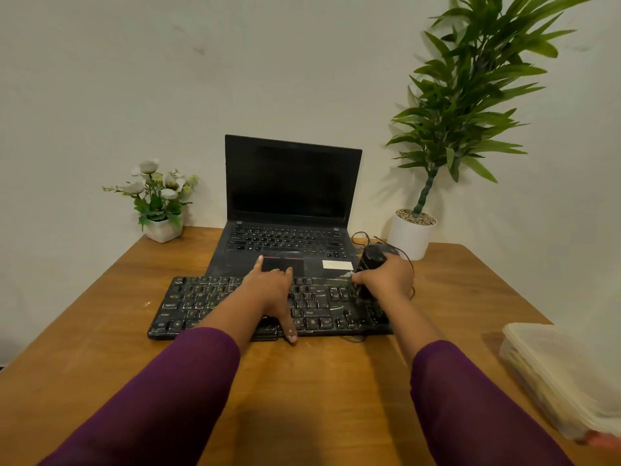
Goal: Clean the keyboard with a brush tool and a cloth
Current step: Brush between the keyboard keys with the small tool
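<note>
Your near path: bare table (319, 381) before keyboard (208, 297). Laptop (292, 183) blocks you behind it; plant pot (408, 240) back right, flower pot (164, 228) back left, plastic container (564, 375) right edge.

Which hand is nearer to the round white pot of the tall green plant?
Right. The right hand grips the brush tool at the right end of the keyboard, just in front of the pot. The left hand rests on the middle keys, farther to the left.

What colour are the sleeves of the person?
Dark purple; the sleeves show best in the head view.
</note>
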